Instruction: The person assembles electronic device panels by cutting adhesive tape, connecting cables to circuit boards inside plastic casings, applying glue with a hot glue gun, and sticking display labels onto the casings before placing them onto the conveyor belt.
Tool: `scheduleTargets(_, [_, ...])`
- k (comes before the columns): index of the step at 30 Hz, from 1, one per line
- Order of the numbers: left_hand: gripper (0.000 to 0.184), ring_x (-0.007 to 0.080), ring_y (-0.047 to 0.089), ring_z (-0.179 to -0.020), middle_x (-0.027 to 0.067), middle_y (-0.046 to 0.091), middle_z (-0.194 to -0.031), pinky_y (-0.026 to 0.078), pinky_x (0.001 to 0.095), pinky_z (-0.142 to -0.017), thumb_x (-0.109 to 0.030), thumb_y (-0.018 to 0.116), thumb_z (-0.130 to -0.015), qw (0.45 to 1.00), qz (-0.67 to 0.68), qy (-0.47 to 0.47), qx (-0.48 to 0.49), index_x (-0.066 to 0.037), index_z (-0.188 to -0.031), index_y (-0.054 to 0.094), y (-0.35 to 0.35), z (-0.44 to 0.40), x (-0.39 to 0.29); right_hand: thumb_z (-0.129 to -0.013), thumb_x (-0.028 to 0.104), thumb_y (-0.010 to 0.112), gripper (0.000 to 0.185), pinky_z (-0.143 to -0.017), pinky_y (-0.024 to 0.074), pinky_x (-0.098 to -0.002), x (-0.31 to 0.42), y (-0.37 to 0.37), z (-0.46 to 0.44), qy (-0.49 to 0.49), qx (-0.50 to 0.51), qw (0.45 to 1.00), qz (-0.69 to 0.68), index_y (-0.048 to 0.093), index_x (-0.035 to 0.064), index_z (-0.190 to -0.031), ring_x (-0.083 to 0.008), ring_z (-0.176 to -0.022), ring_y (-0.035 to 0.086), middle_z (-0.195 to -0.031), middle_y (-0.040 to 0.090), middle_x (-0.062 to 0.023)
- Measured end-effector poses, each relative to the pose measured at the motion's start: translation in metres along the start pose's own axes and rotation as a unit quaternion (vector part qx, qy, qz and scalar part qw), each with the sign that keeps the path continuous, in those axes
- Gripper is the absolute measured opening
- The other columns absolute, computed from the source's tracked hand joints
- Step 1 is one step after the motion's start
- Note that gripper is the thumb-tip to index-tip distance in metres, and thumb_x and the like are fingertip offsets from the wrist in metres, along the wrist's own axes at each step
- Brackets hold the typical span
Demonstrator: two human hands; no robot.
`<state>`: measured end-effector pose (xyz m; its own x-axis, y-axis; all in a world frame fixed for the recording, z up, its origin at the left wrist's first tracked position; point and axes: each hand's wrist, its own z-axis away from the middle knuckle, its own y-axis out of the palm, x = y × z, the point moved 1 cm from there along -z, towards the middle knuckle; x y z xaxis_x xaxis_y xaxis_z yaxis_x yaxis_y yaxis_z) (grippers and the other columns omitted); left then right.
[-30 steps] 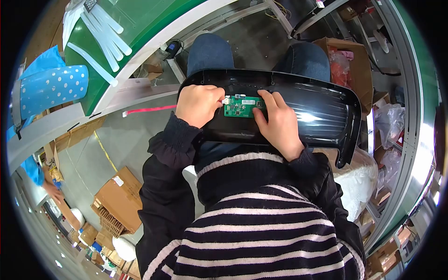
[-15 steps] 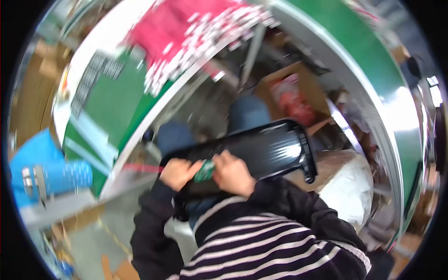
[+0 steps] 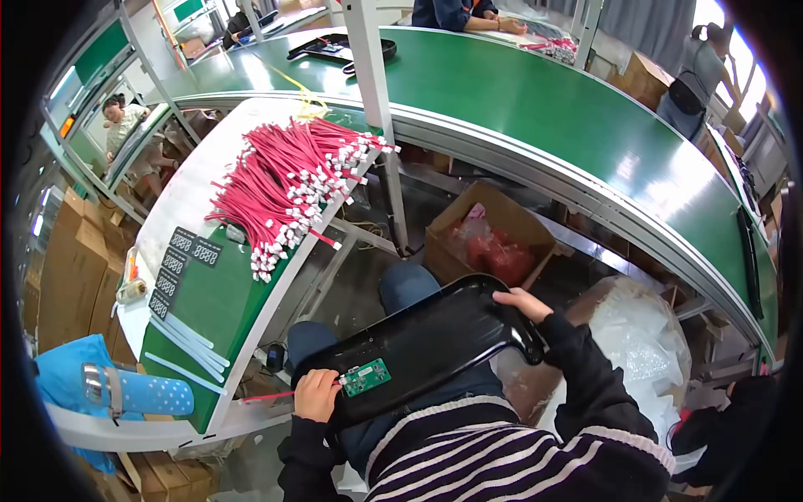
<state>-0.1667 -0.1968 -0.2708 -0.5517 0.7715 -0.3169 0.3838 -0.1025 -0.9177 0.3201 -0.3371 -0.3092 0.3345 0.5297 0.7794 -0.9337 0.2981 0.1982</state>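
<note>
A glossy black plastic housing [image 3: 435, 339] lies tilted across my knees. Near its left end sits a green circuit board [image 3: 365, 377], with a red cable [image 3: 266, 396] running out to the left from under my fingers. My left hand [image 3: 317, 395] is closed at the board's left edge, its fingertips on the cable's white connector. My right hand [image 3: 524, 304] grips the housing's far right corner, thumb on top and the other fingers partly hidden.
Red cables with white plugs [image 3: 284, 180] cover the left bench, beside pale strips [image 3: 189, 345] and a dotted blue bottle [image 3: 155, 395]. An open carton [image 3: 443, 243] stands beyond my knees. A green conveyor [image 3: 519, 92] curves behind, with another black housing [image 3: 341, 50]. People work farther off.
The view has swung up and right, bringing the conveyor into sight. My right hand has left the circuit board and taken the housing's right corner. My left hand stays at the connector.
</note>
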Motion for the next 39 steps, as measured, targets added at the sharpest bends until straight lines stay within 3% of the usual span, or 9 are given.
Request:
scheduleTargets(8, [0.025,0.0309,0.062,-0.104,0.0111,0.065,-0.112,0.045,0.0463,-0.094,-0.012,0.075,-0.077,0.992,-0.092,0.067,-0.053,-0.006,-0.1,0.067,-0.044,-0.011,-0.063,-0.075,0.011,0.062,0.041,-0.081,0.0544,-0.0313,-0.019,-0.036,0.094,-0.186,-0.125,0.973,-0.052,0.067,-0.0022,-0.113,-0.0204,-0.088,0.068,-0.096,0.071,-0.0092])
scheduleTargets(14, [0.047,0.0275,0.057,-0.122,0.0122,0.059,-0.129,0.038,0.0546,-0.106,-0.014,0.075,-0.08,0.923,-0.227,0.02,-0.309,-0.007,-0.124,0.06,-0.095,-0.031,-0.122,-0.071,0.017,0.061,0.062,-0.091,0.0534,-0.0364,-0.05,-0.1,0.146,-0.259,-0.172,0.936,-0.167,0.056,0.0007,-0.13,-0.0266,-0.097,0.066,-0.111,0.067,-0.0129])
scheduleTargets(17, [0.06,0.0298,0.057,-0.121,0.0142,0.055,-0.135,0.04,0.0514,-0.105,-0.018,0.076,-0.08,0.895,-0.065,-0.089,-0.432,-0.003,-0.133,0.053,-0.117,-0.041,-0.129,-0.07,0.019,0.062,0.067,-0.095,0.0523,-0.0379,-0.047,-0.095,0.145,-0.324,-0.191,0.903,-0.206,0.053,0.0007,-0.134,-0.0281,-0.105,0.064,-0.117,0.065,-0.0141])
scheduleTargets(18, [0.061,0.0299,0.057,-0.121,0.0149,0.055,-0.134,0.041,0.0489,-0.105,-0.018,0.076,-0.079,0.908,0.176,-0.15,-0.348,-0.001,-0.133,0.053,-0.116,-0.037,-0.116,-0.073,0.021,0.061,0.065,-0.094,0.0524,-0.0372,-0.047,-0.095,0.139,-0.324,-0.173,0.908,-0.203,0.054,0.0015,-0.134,-0.0262,-0.104,0.064,-0.117,0.065,-0.0122])
scheduleTargets(20, [0.065,0.0303,0.058,-0.12,0.0163,0.057,-0.133,0.044,0.044,-0.104,-0.016,0.076,-0.076,0.745,0.613,-0.225,-0.137,0.002,-0.133,0.052,-0.111,-0.015,-0.098,-0.076,0.024,0.06,0.061,-0.092,0.0526,-0.0363,-0.032,-0.086,0.124,-0.319,-0.132,0.918,-0.194,0.054,0.0028,-0.133,-0.0233,-0.103,0.063,-0.116,0.065,-0.0094])
scheduleTargets(28, [0.066,0.0313,0.063,-0.113,0.016,0.065,-0.122,0.05,0.0393,-0.099,-0.009,0.054,-0.073,0.561,0.74,-0.246,-0.277,0.004,-0.137,0.05,-0.122,0.069,-0.09,-0.094,0.04,0.061,0.061,-0.105,0.0421,-0.0312,0.095,-0.011,0.065,-0.465,-0.037,0.867,-0.173,0.049,0.0072,-0.144,-0.022,-0.115,0.057,-0.125,0.062,-0.0081])
scheduleTargets(31, [0.067,0.0336,0.062,-0.114,0.0175,0.064,-0.124,0.051,0.0422,-0.098,-0.01,0.051,-0.072,0.483,0.768,-0.253,-0.335,0.004,-0.138,0.049,-0.09,0.09,-0.068,-0.099,0.039,0.053,0.053,-0.093,0.0517,-0.0387,0.178,0.059,0.089,-0.252,0.162,0.92,-0.252,0.054,0.0021,-0.138,-0.0236,-0.105,0.064,-0.121,0.065,-0.0114])
scheduleTargets(35, [0.069,0.0361,0.061,-0.117,0.0189,0.062,-0.13,0.052,0.0494,-0.097,-0.013,0.051,-0.071,0.456,0.829,-0.133,-0.295,0.002,-0.138,0.05,-0.104,0.063,-0.062,-0.1,0.026,0.054,0.033,-0.065,0.0511,-0.0285,0.212,0.095,0.055,-0.439,0.216,0.868,-0.079,0.061,0.0006,-0.12,-0.0166,-0.072,0.063,-0.085,0.065,-0.0077])
scheduleTargets(39, [0.07,0.0376,0.058,-0.122,0.0185,0.058,-0.136,0.05,0.0576,-0.099,-0.016,0.053,-0.071,0.443,0.807,-0.148,-0.363,0.0,-0.139,0.05,-0.121,0.022,-0.052,-0.099,0.015,0.054,0.022,-0.059,0.0486,-0.025,0.18,0.101,0.038,-0.353,0.161,0.921,-0.035,0.061,-0.0008,-0.112,-0.0143,-0.065,0.061,-0.08,0.063,-0.0075])
